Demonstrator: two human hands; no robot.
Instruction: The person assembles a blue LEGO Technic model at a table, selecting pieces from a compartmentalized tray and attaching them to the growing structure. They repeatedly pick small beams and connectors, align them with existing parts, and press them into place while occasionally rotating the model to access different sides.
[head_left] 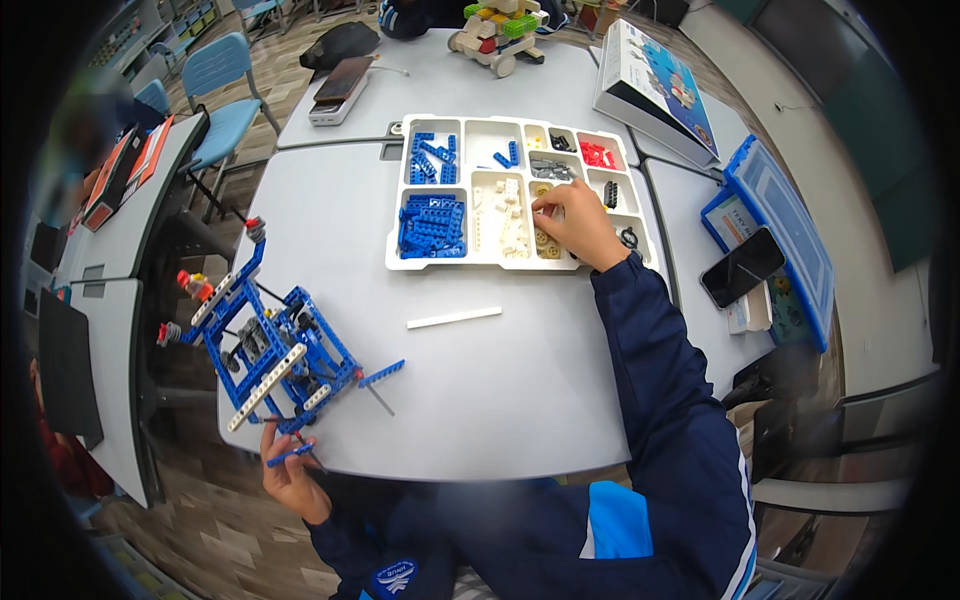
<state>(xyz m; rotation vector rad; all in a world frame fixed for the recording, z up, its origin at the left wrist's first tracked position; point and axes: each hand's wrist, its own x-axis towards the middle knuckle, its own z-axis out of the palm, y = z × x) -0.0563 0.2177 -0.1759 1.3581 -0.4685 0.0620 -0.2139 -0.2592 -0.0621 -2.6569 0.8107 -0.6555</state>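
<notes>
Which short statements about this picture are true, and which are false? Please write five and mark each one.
1. The right hand is over the white parts tray. True.
2. The white bar lies inside the tray. False: it lies on the table, nearer to the person than the tray.
3. The left hand is at the near end of the blue model. True.
4. The red pieces share a compartment with blue ones. False: they lie in a separate compartment at the tray's upper right.
5. A light-blue chair stands left of the table. True.
</notes>
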